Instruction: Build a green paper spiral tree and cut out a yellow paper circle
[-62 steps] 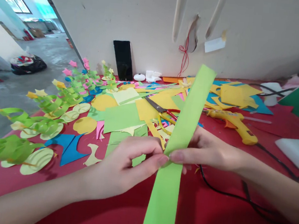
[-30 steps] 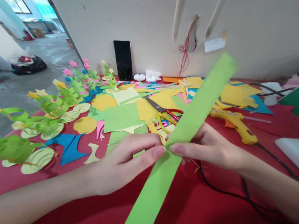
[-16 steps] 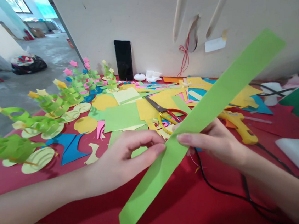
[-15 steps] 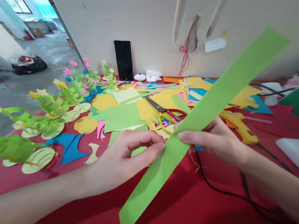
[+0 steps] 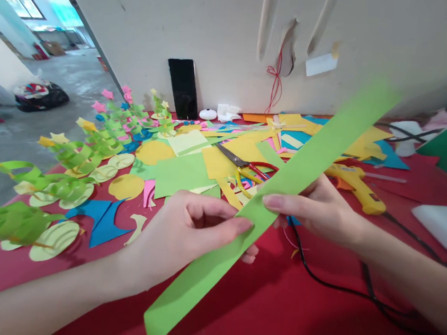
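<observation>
A long green paper strip (image 5: 307, 163) slants across the view from lower left to upper right, its far end smeared by motion. My left hand (image 5: 201, 229) pinches it near the middle, thumb on top and fingers underneath. Just to the right, my right hand (image 5: 315, 206) grips the same strip between thumb and fingers. Behind the strip lie scissors (image 5: 240, 164) with red and yellow handles, partly hidden by it. A yellow glue gun (image 5: 359, 187) rests on the red table (image 5: 279, 317) beyond my right hand.
Several curled green paper plants (image 5: 22, 221) with round bases line the table's left side. Green paper sheets (image 5: 185, 174), yellow circles (image 5: 125, 186) and blue scraps (image 5: 101, 221) lie about. A phone (image 5: 182, 89) leans on the back wall. A black cord (image 5: 326, 285) crosses the right side.
The strip has tilted flatter, its upper end dropping and its lower end swinging left. My left fingers now reach under it, with fingertips showing past its lower edge.
</observation>
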The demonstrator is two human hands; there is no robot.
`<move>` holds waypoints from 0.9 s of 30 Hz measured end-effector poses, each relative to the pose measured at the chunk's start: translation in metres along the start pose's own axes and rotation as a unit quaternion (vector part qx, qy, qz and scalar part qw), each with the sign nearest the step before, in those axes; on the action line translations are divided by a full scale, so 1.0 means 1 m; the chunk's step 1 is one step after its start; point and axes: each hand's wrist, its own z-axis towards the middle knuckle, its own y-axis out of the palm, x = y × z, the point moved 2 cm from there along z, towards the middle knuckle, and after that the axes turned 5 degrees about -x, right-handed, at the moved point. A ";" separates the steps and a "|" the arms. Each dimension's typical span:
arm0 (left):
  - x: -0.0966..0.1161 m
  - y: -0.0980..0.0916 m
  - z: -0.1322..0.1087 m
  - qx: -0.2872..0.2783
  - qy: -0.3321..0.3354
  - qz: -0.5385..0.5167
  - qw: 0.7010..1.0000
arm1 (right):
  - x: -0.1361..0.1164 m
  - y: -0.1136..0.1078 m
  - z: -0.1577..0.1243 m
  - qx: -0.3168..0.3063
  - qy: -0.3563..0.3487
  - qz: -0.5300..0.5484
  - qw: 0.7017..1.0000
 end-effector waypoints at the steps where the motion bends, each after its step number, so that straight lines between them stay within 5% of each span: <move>1: 0.000 0.000 0.000 -0.006 0.000 -0.015 1.000 | 0.000 0.000 0.000 0.000 0.002 0.003 1.000; 12: -0.007 -0.001 -0.001 -0.042 -0.016 -0.109 0.993 | -0.003 -0.001 -0.001 -0.004 0.008 0.009 1.000; 27: -0.005 -0.002 -0.004 -0.054 -0.006 -0.077 0.996 | -0.006 0.000 -0.002 -0.030 0.002 -0.057 0.998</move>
